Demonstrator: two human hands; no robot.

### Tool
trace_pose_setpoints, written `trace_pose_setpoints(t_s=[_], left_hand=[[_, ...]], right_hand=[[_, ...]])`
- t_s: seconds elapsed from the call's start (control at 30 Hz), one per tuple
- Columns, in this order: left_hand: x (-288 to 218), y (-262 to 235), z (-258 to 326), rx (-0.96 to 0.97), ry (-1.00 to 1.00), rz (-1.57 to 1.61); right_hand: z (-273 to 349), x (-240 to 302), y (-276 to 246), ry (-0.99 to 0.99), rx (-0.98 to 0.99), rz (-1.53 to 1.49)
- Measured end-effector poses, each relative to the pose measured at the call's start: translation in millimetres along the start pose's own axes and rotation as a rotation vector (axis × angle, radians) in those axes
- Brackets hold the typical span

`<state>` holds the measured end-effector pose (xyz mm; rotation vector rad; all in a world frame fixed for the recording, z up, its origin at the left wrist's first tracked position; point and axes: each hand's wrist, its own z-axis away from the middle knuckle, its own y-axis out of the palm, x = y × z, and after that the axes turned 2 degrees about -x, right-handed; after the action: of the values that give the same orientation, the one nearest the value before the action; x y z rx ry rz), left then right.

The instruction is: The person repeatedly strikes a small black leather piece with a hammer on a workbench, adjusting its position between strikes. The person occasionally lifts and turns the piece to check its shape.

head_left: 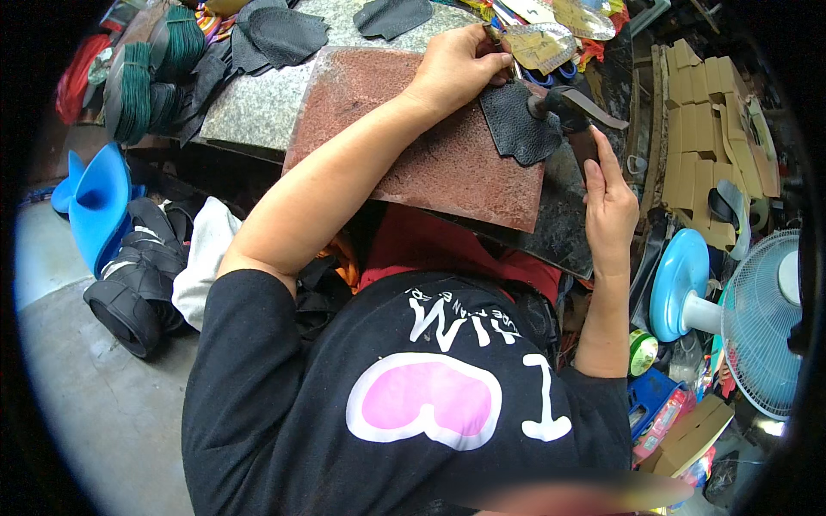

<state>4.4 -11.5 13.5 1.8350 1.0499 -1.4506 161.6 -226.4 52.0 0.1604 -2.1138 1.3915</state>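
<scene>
Black pebble-grained leather piece [514, 129], laid on rough reddish slab [447, 168] right of upper centre, dark-handled hammer [580, 127] with curved metal claw, held by fingers of right hand [613, 202], left hand [460, 73] placed at leather's upper edge, fingers curled narrow, any pinched item indistinct

Left forearm [331, 189] is slanting up-right, left hand [458, 73] curling its fingers; right forearm [607, 301] is rising steeply, right hand [611, 205] is gripping.

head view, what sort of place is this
Likely a small leather workshop: a hammer in the right hand, a black leather-looking piece on the reddish slab, and more cut black pieces on the speckled stone worktop.
</scene>
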Motion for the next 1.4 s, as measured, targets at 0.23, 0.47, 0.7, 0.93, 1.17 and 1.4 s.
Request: trace_pose_setpoints(t_s=[0.23, 0.47, 0.7, 0.93, 1.17, 1.4], left_hand=[[-0.3, -1.5, -0.6, 0.029, -0.002, -0.037], [-14.5, 7.4, 5.2, -0.053, 0.421, -0.584], [-18.6, 20.0, 4.4, 0.013, 0.671, -0.757], [-9.3, 9.9, 2.8, -0.060, 0.367, -0.537], [-6.1, 10.0, 4.6, -0.073, 0.237, -0.410], [-16.3, 5.4, 12.0, -0.131, 0.277, -0.403]], right_hand=[[-2.2, -8.0, 2.0, 0.084, -0.002, -0.141], [-30.1, 53.2, -75.3, -0.176, -0.516, -0.580], [-24.4, 15.4, -24.0, 0.293, 0.005, -0.603], [-9.7, -47.3, -3.0, -0.080, -0.221, 0.310], [-36.4, -23.2, 12.9, -0.232, -0.255, 0.253], [-64.0, 2.7, 45.9, -0.297, -0.172, 0.218]])
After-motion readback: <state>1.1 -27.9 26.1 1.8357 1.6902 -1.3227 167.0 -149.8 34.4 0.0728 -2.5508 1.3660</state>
